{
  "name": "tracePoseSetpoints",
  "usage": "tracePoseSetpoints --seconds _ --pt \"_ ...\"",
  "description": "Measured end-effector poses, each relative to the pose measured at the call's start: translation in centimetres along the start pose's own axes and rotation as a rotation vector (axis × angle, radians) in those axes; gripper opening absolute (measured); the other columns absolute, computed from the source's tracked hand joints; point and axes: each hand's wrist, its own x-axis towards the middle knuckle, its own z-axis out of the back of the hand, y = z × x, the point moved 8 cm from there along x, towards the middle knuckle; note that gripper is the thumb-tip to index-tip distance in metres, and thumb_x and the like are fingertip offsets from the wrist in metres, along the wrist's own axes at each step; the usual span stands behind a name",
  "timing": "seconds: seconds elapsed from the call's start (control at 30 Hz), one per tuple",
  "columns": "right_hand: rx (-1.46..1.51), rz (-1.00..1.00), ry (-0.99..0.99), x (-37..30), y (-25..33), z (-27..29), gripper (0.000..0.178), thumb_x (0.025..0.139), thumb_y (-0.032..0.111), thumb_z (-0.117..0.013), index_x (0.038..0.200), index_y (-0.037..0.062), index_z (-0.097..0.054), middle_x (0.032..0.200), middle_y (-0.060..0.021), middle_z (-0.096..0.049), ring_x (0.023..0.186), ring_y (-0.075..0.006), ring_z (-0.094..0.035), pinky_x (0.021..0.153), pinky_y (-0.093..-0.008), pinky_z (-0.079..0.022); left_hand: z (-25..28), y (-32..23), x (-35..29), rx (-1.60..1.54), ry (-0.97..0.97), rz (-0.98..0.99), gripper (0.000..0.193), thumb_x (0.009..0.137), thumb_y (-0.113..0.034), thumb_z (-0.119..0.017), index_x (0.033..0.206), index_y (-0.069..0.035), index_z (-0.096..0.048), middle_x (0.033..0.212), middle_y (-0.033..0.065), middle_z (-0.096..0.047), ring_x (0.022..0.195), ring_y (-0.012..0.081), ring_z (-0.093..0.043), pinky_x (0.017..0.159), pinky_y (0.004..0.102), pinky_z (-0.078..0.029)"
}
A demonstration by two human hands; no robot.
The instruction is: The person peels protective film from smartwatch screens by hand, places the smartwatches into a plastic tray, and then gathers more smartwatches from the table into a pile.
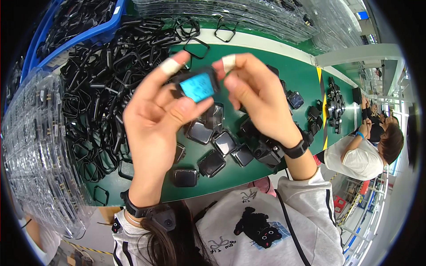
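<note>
My left hand [153, 111] holds up a small black rectangular watch-like case [198, 87] with a bright blue face, its thumb in front and fingers behind. At the case's upper right corner is the index fingertip of my right hand [264, 99]; whether it touches is blurred. The right thumb stands apart from that finger, and I see nothing gripped there. Both index fingers have white tape round them. Below the hands, several black watch-like cases with glossy dark faces [212, 163] lie on the green table [262, 53]. A thin black frame [196, 48] lies beyond my left fingertips.
A big heap of black frames [95, 88] covers the table's left side. Stacked clear plastic trays [42, 150] stand at the left edge, more [248, 17] at the back. A blue bin [82, 37] is at the far left. Rightward, beyond yellow-black tape [325, 111], a person [359, 155] sits.
</note>
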Motion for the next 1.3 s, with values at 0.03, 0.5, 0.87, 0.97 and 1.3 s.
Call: tracePoseSetpoints --seconds 0.03,0.5,0.87,0.97,1.3 --pt "-0.239 0.167 0.060 -0.2 0.9 -0.5 0.026 0.084 -0.003 -0.056 0.109 0.0036 -0.058 0.094 -0.0053 -0.058 0.087 -0.0163 -0.057 0.075 -0.0283 -0.048 0.7 -0.6 0.1 0.023 -0.048 -0.073 0.050 0.090 0.001 -0.054 0.136 0.009 -0.035 0.120 0.0225 -0.056 0.112 0.0335 -0.058 0.091 0.0424 -0.054" --pt "-0.126 0.006 -0.101 -1.8 0.8 1.1 0.026 0.069 -0.005 -0.073 0.092 0.0017 -0.063 0.092 -0.0074 -0.062 0.077 -0.0193 -0.063 0.063 -0.0275 -0.050 0.1 1.4 -0.1 -0.028 -0.006 0.088 0.043 0.086 0.006 -0.060 0.126 0.005 -0.047 0.114 0.0142 -0.060 0.099 0.0165 -0.061 0.084 0.0281 -0.052" --pt "-0.492 0.473 -0.029 -1.5 4.3 -1.2 0.029 0.064 -0.001 -0.077 0.089 0.0004 -0.062 0.120 -0.0157 -0.048 0.084 -0.0217 -0.059 0.066 -0.0300 -0.051 0.8 2.5 -0.2 -0.106 -0.093 0.186 0.040 0.085 0.008 -0.059 0.124 0.005 -0.049 0.103 0.0129 -0.064 0.087 0.0132 -0.063 0.072 0.0234 -0.054" --pt "-0.553 0.464 -0.026 -1.5 4.5 -2.0 0.032 0.064 -0.003 -0.077 0.091 0.0014 -0.061 0.125 -0.0163 -0.044 0.089 -0.0240 -0.055 0.069 -0.0315 -0.050 1.2 2.4 -0.3 -0.097 -0.106 0.155 0.040 0.085 0.008 -0.059 0.123 0.005 -0.050 0.103 0.0128 -0.064 0.087 0.0133 -0.064 0.073 0.0233 -0.054" --pt "-0.606 0.355 -0.162 -1.7 4.0 -0.1 0.028 0.065 -0.003 -0.077 0.087 0.0021 -0.059 0.120 -0.0130 -0.045 0.089 -0.0238 -0.052 0.073 -0.0323 -0.047 1.4 1.6 -0.3 -0.046 -0.173 0.075 0.038 0.084 0.010 -0.059 0.121 0.005 -0.051 0.104 0.0125 -0.063 0.083 0.0098 -0.062 0.075 0.0211 -0.051"
